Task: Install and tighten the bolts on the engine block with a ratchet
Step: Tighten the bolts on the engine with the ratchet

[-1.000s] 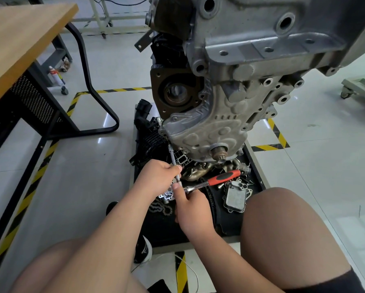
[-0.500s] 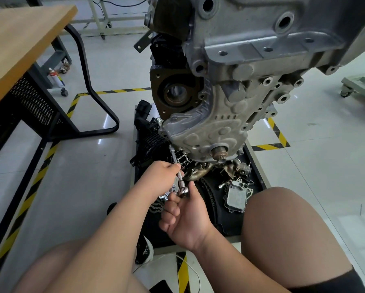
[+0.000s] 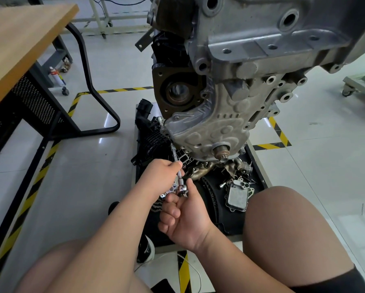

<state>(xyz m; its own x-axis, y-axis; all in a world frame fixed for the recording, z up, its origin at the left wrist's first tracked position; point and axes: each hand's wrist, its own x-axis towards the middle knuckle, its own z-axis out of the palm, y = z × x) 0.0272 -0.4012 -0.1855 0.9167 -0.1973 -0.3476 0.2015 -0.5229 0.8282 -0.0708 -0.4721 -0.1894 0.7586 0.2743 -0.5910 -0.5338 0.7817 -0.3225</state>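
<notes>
**Student:** While the left hand (image 3: 161, 176) closes its grip round the extension bar (image 3: 175, 157), where is the tool working?

**Tutor:** At the lower left edge of the ribbed cover (image 3: 211, 132) on the engine block (image 3: 251, 66). The bar slopes up from the ratchet (image 3: 182, 188) and its tip meets the cover at that edge. The bolt is hidden behind the tip, so how far it is screwed in cannot be told.

**Student:** And the right hand (image 3: 188, 218)?

**Tutor:** Its grip is curled about the ratchet's head, with the thumb raised beside it. The handle is out of sight, within or behind the palm.

**Student:** What could go wrong from here?

**Tutor:** Three faults seem likely.

1. **Slipping off the bolt.** The bar is long and thin. If the left grip slackens, a swing of the handle would probably tip the bar off the bolt's line. The socket could then slip and round the bolt's head.
2. **Crossed threads.** If the bolt has started crooked, the ratchet's leverage would force it in. That would likely damage the thread in the block.
3. **A dropped bolt.** If the socket comes away, a loose bolt would fall into the black tray (image 3: 236, 225) below. It would be hard to pick out among the loose metal parts (image 3: 237, 195) there.

**Student:** And the safeguard?

**Tutor:** Probably a firm left grip near the tip, and gentle turns at first.
</notes>
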